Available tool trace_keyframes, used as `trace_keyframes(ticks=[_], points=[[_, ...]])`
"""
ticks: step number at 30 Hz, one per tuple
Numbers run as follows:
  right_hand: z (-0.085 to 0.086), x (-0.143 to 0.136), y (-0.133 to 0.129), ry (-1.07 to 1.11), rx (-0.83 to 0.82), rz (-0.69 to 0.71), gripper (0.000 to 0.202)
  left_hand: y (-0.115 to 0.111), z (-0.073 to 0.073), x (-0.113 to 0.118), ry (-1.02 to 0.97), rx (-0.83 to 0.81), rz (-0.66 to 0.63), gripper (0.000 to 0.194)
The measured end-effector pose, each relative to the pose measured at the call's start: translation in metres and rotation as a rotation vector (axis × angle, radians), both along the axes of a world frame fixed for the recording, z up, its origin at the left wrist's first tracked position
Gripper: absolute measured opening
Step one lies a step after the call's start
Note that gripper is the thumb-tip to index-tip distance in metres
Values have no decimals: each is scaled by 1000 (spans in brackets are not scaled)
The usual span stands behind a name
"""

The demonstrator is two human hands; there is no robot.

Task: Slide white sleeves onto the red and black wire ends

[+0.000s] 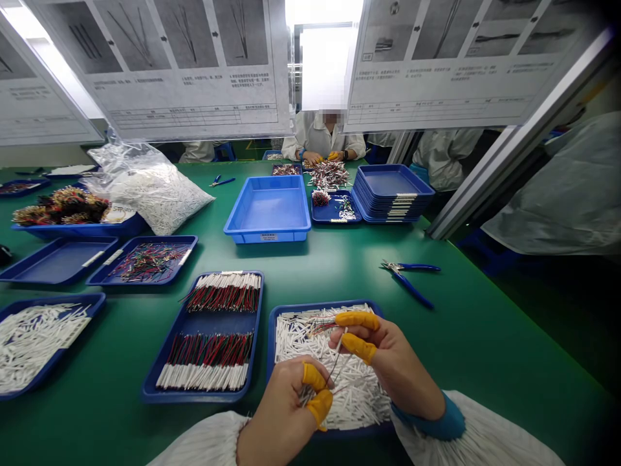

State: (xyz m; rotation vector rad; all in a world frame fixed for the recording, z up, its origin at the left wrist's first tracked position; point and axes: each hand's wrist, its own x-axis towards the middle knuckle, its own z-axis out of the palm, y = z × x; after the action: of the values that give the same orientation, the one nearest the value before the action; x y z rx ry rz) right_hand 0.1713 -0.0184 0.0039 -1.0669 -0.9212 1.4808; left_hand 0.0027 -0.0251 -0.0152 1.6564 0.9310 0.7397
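My left hand (286,401), with yellow finger cots on, pinches a thin dark wire (333,370) between thumb and fingers. My right hand (395,356), also in yellow finger cots, closes thumb and finger on a short white tube (339,343) at the wire's upper end. Whether the wire runs inside the tube is too small to tell. Both hands are over a blue tray (272,353) full of loose white tubes (361,398). A few reddish wires (320,327) lie on the tubes near my right fingertips.
Left of my hands, a blue tray (148,387) holds two rows of white-sleeved red, black and green wires. Blue-handled cutters (412,285) lie at right. Beyond are a light blue bin (266,237), stacked trays (388,207), a bag of white tubes (165,194) and a co-worker (323,139).
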Motion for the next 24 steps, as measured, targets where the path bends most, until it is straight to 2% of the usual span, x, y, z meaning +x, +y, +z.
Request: trace_keyframes(ticks=[5,16,20,24], points=[[0,2,0,15,-53,62,17,1,1,0,1,23,8,11],[-3,0,-3,81,-58,22,13,0,-1,-1,20,47,23,10],[-7,-2,-4,34,-33,106,15,0,-3,0,20,80,40,10],[-9,-3,-5,32,4,214,26,1,-4,0,8,116,80,8]])
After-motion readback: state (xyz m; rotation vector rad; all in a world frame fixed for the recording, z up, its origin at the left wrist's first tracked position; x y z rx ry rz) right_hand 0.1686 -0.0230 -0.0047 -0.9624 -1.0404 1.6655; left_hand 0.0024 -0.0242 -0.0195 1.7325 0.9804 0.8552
